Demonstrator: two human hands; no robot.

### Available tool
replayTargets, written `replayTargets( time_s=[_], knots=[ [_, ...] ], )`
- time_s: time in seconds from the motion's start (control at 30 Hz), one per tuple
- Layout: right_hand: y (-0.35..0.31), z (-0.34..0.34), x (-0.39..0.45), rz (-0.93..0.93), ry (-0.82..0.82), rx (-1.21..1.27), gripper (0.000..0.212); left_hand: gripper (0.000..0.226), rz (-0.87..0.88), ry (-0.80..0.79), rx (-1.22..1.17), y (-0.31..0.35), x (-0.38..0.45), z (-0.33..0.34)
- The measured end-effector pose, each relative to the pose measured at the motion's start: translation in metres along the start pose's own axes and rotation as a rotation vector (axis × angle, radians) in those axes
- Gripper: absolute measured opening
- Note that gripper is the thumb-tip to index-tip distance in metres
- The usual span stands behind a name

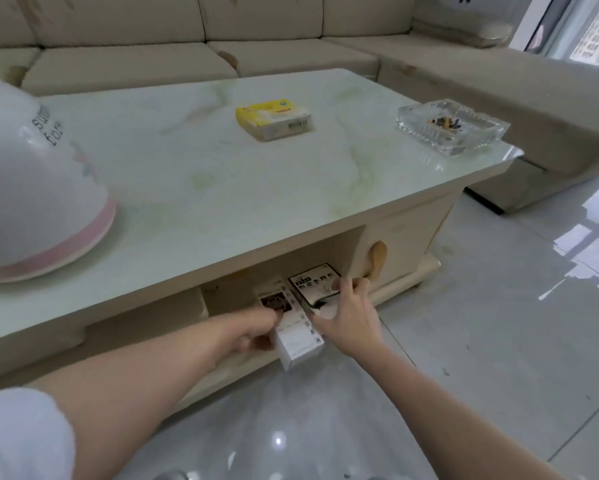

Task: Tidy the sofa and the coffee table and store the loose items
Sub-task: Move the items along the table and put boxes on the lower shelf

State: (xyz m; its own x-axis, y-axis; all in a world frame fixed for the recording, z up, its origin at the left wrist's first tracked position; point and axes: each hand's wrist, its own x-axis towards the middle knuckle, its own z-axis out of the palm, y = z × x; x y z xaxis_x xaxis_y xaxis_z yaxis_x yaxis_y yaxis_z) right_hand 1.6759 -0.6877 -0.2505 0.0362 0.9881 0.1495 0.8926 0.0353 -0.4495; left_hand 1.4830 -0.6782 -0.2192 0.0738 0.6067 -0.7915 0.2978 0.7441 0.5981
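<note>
Both hands reach into the open compartment under the near edge of the table (256,188). The left hand (256,332) is clamped on a white box (300,344) that juts out of the opening, tilted. The right hand (351,317) grips the near edge of a black-and-white box (313,278) lying just beside it inside. On the tabletop, a yellow box (274,121) sits mid-far and a glass ashtray (452,128) far right, before the beige sofa (135,60).

White cap brim (31,188) cut off at left edge, box (300,336) print blurred, ashtray (452,128) contents indistinct
</note>
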Motion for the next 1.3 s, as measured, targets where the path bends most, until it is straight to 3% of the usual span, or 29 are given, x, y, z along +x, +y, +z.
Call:
replayTargets(
  time_s=[0.23, 0.4, 0.5, 0.57, 0.67, 0.73, 0.87, 0.93, 1.0, 1.13, 1.3],
  knots=[
    [0.003, 0.04, 0.016, 0.074, -0.227, -0.057, 0.075, 0.02, 0.163, 0.211, 0.252, -0.006, 0.045, -0.009],
    [0.002, 0.042, 0.026, 0.034, -0.301, 0.005, 0.053, 0.1, 0.319, 0.299, 0.461, -0.016, 0.051, -0.001],
    [-0.005, 0.035, 0.026, 0.011, -0.326, -0.184, 0.064, 0.109, 0.42, 0.29, 0.801, -0.022, 0.031, -0.003],
    [-0.008, 0.024, 0.016, -0.006, -0.218, -0.204, 0.063, 0.096, 0.502, 0.304, 1.151, -0.02, 0.005, 0.004],
    [-0.005, -0.012, 0.003, -0.082, 0.084, -0.067, 0.031, 0.054, 0.832, 0.289, 1.531, -0.001, -0.056, 0.029],
    [0.0, -0.044, 0.002, -0.147, 0.3, 0.033, 0.019, 0.037, 1.124, 0.358, 1.58, 0.017, -0.096, 0.045],
    [-0.012, -0.123, 0.036, -0.221, 0.574, 0.319, 0.028, 0.023, 1.624, 0.583, 1.344, 0.077, -0.158, 0.036],
    [-0.03, -0.153, 0.064, -0.227, 0.603, 0.361, 0.03, 0.032, 1.582, 0.661, 1.367, 0.111, -0.166, 0.011],
    [-0.053, -0.172, 0.093, -0.272, 0.554, 0.27, 0.031, 0.042, 1.376, 0.711, 1.371, 0.133, -0.162, -0.022],
    [-0.098, -0.176, 0.151, -0.308, 0.187, 0.017, 0.054, 0.044, 1.13, 0.68, 1.255, 0.139, -0.129, -0.075],
    [-0.132, -0.147, 0.202, -0.285, -0.058, -0.079, 0.079, 0.044, 1.094, 0.8, 1.119, 0.137, -0.115, -0.077]
  ],
)
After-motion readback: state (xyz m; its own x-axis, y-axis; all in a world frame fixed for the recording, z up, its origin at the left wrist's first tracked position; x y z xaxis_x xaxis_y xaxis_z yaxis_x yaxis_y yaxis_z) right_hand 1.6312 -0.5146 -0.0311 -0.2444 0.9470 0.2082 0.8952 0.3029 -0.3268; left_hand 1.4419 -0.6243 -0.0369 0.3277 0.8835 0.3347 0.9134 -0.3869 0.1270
